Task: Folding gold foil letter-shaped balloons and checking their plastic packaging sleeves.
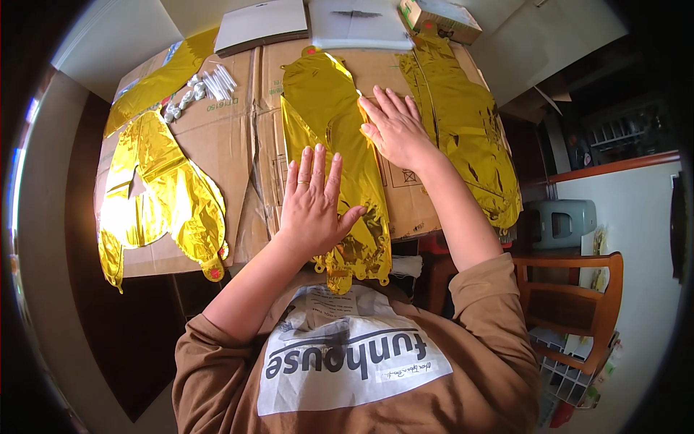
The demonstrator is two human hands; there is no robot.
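Observation:
A flat gold foil balloon point(318, 101) lies lengthwise in front of me on a cardboard-covered table point(235, 152). Its near end hangs a little past the front edge. My left hand point(312, 199) rests palm down on the foil's lower half, fingers stretched forward and thumb out. Farther up, my right hand point(395, 129) lies flat at the balloon's right edge, fingers extended, with a bit of foil showing by its thumb. A stack of gold foil balloons point(463, 123) is to the right. Another shiny gold foil balloon point(155, 188) drapes over the left front corner.
White tubes point(219, 82) and small silvery crumpled pieces point(184, 100) lie at the back left, beside a gold foil strip point(155, 85). Along the far edge sit a white stack point(262, 25), clear plastic bags point(354, 25) and a carton point(442, 20). A wooden chair point(611, 289) stands at right.

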